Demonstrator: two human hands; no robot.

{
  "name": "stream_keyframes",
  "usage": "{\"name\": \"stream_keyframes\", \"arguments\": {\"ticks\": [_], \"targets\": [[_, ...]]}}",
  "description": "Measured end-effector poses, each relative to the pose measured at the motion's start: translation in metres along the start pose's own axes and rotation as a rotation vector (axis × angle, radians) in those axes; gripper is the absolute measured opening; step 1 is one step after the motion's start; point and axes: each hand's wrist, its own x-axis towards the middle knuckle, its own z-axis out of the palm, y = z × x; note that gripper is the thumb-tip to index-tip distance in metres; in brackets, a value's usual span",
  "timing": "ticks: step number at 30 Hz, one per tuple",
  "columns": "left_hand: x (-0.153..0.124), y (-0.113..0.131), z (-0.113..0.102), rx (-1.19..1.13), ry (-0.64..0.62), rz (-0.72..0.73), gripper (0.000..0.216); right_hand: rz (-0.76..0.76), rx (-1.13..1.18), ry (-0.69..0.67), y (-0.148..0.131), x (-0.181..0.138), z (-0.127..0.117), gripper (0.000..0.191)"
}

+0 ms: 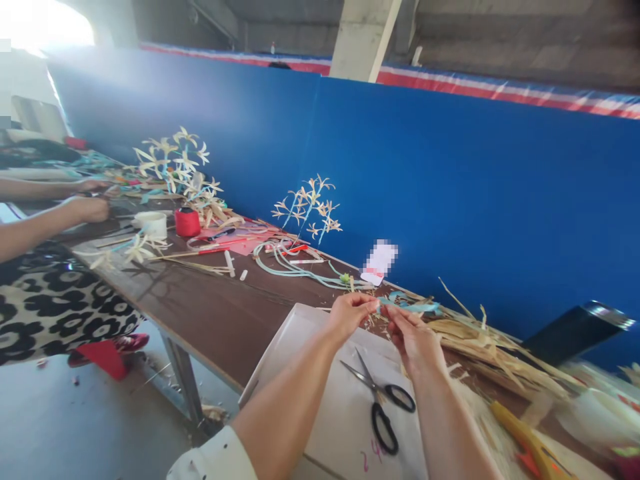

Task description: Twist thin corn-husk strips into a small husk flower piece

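My left hand [353, 313] and my right hand [414, 333] meet over the far edge of a white box lid [320, 373], fingertips pinched close together. Between them shows a light-blue strip [413, 307], trailing off to the right behind my right fingers. What else is in the pinch is too small to make out. Open-bladed scissors [374, 385] with black handles lie on the lid below my hands. Just right of my right hand is a pile of dry tan husk strips [480, 340].
Pale husk flowers [305, 207] on blue stems stand along the blue partition [465, 193]. Light-blue cords [285, 270], a red thread spool [187, 222] and a white tape roll [153, 225] lie leftward. A yellow-handled tool [525, 437] is lower right. Another person's hands [93, 208] work at far left.
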Motion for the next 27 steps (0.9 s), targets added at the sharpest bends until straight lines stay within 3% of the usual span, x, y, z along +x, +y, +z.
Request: {"name": "stream_keyframes", "arguments": {"ticks": [9, 18, 27], "targets": [[0.008, -0.014, 0.002, 0.294, 0.142, 0.020, 0.032, 0.058, 0.015, -0.201, 0.012, 0.010, 0.006, 0.032], [0.002, -0.020, 0.003, 0.534, 0.023, 0.048, 0.034, 0.087, 0.042, -0.141, 0.025, 0.009, -0.010, 0.031], [-0.005, -0.018, 0.003, 0.664, -0.011, 0.061, 0.033, 0.097, -0.235, -0.057, 0.034, 0.014, -0.025, 0.042]]}}
